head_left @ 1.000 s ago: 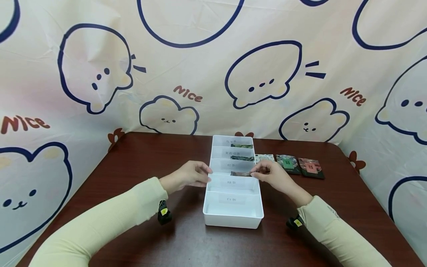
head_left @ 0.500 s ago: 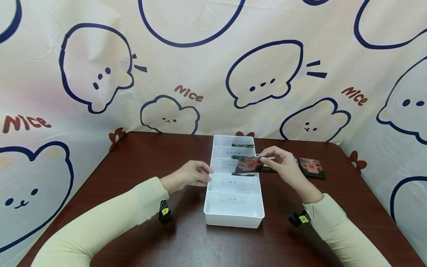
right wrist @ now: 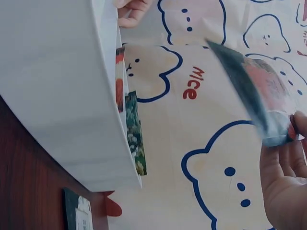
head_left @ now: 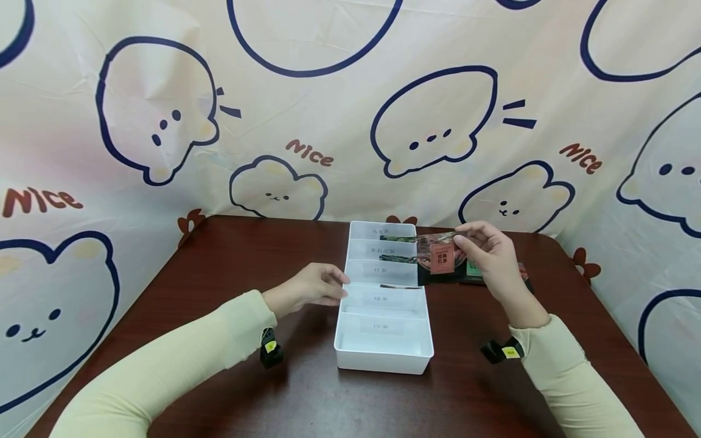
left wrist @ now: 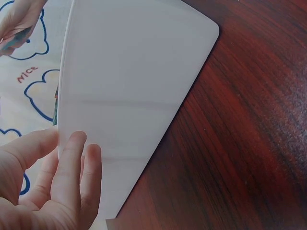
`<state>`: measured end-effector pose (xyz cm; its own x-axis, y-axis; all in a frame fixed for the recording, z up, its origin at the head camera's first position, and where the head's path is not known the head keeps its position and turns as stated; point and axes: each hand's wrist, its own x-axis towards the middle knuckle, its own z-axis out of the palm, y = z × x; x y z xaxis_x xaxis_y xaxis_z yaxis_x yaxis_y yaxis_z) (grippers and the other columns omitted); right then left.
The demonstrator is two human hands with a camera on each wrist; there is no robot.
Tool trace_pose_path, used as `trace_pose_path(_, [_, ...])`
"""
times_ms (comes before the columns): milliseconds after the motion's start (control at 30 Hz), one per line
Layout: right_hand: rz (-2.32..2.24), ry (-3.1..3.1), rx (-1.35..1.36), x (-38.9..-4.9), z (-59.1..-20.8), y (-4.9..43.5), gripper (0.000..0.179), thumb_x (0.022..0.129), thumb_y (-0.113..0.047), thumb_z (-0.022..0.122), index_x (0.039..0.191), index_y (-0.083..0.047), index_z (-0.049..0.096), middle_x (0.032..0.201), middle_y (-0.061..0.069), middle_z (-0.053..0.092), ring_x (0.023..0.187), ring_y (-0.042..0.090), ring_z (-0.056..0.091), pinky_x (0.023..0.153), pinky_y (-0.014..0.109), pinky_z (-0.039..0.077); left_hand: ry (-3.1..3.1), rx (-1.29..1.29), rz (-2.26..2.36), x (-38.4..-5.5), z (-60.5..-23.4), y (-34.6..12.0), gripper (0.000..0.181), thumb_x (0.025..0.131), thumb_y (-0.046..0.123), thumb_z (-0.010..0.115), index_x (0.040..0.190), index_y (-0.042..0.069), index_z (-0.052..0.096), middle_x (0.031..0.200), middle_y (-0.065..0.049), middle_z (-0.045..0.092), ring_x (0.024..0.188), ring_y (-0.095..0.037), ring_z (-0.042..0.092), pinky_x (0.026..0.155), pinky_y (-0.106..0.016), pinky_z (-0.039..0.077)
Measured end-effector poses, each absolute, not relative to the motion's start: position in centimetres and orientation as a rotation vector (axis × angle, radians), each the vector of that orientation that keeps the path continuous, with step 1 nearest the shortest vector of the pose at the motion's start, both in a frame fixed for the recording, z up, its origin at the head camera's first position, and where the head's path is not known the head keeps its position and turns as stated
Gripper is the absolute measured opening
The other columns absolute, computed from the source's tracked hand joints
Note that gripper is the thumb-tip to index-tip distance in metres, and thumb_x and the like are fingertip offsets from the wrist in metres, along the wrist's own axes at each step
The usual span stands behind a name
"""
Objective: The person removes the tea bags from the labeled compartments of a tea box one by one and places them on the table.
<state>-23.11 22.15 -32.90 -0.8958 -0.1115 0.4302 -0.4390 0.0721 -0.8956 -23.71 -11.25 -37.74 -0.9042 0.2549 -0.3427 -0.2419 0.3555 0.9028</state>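
My right hand (head_left: 493, 264) pinches a tea packet (head_left: 442, 258) with a red label by its upper corner. It holds the packet just right of a long white divided box (head_left: 383, 363). In the right wrist view the packet (right wrist: 264, 88) hangs tilted from the fingertips, apart from the box. My left hand (head_left: 306, 286) touches the box's left side with loosely bent fingers. Its fingertips meet the rim and outer wall in the left wrist view. Green packets (head_left: 398, 238) stand in the two far compartments, and a thin packet edge (head_left: 401, 286) shows in the third.
Behind the held packet, a green-labelled packet (head_left: 473, 269) lies partly hidden on the brown table (head_left: 263, 249). A red packet (head_left: 524, 269) beyond it is mostly covered by the right hand. Paper labels (head_left: 380, 298) mark the box's compartments. A printed cloth (head_left: 350, 121) hangs behind.
My right hand has risen from the third compartment and moved right, carrying the red-labelled packet out past the box's right side. The left hand and the box stay put.
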Motion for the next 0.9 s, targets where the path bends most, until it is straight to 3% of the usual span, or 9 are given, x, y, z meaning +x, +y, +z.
trace_pose_path(467, [2.111,-2.034,0.500,-23.6,-34.5,24.7,0.016,0.092,-0.001,0.061,0.107,-0.008,0.061,0.088,-0.002,0.064,0.070,0.005,0.064,0.061,0.015,0.056,2.203,0.016,1.560,-23.6,-37.5,-11.4,0.029,0.083,-0.001,0.072,0.110,-0.001,0.064,0.095,-0.014,0.061,0.081,-0.021,0.067,0.081,-0.040,0.059])
trace_pose_path(900, [2.145,-2.329,0.191,-24.6,-37.9,26.8,0.014,0.092,-0.019,0.066,0.106,-0.019,0.061,0.085,-0.012,0.067,0.071,0.002,0.063,0.061,0.018,0.055,2.200,0.000,1.558,-23.7,-37.6,-11.3,0.026,0.082,-0.002,0.073,0.107,0.000,0.065,0.094,-0.014,0.061,0.080,-0.020,0.067,0.082,-0.041,0.059])
